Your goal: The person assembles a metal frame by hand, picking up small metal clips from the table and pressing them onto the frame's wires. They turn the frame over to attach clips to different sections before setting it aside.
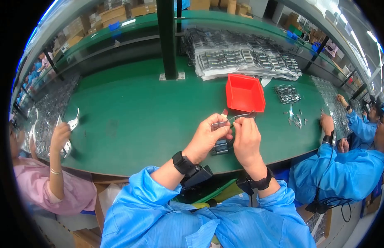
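Note:
Both my hands meet over the near middle of the green bench. My left hand [210,134] is closed with finger and thumb on a thin dark curved part [237,117], which looks like bent metal. My right hand [247,138] pinches at the same part from the other side, its fingertips almost touching the left ones. A small red-and-white piece [224,113] sticks up beside my left fingertips; whether I hold it I cannot tell. Below the hands, partly hidden, some dark shiny parts [220,146] lie on the bench.
Just beyond my hands stands a red bin [244,96]. To its right lie a small stack of metal parts [287,94] and scattered small pieces [298,120]. Layered sheets of parts [241,56] fill the back, near a green post [166,41]. Co-workers sit on both sides.

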The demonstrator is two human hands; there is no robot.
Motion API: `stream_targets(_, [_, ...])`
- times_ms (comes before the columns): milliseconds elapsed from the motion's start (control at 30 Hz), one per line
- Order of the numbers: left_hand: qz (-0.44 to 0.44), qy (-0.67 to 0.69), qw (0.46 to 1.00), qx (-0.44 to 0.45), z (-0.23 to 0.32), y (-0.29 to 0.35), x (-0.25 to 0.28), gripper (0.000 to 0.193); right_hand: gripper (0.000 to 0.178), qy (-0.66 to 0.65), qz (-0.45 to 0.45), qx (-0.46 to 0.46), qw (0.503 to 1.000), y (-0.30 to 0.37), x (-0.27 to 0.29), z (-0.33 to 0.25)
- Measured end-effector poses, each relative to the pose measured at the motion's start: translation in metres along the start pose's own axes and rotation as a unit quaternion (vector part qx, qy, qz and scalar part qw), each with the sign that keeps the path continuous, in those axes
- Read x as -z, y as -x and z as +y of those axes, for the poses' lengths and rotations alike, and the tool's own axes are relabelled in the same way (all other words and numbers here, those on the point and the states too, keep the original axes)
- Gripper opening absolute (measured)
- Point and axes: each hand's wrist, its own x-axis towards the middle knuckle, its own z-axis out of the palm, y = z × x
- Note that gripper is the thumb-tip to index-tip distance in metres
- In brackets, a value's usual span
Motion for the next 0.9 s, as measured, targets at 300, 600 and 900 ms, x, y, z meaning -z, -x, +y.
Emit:
stream_targets(300, [0.0, -0.11, 0.991, -0.072, -0.007, 0.0, 0.0, 0.009, 0.009, -0.105, -0.012, -0.034, 0.994, -0.006, 0.017, -0.002])
stream_targets(600, [-0.018, -0.015, 0.999, -0.026, -0.001, 0.0, -0.008, 0.017, 0.011, -0.175, 0.048, -0.024, 0.983, 0.001, 0.011, 0.001])
stream_targets(900, [-0.004, -0.092, 0.992, -0.085, -0.008, 0.004, -0.004, 0.012, 0.017, -0.101, 0.019, 0.015, 0.995, -0.001, 0.015, -0.005])
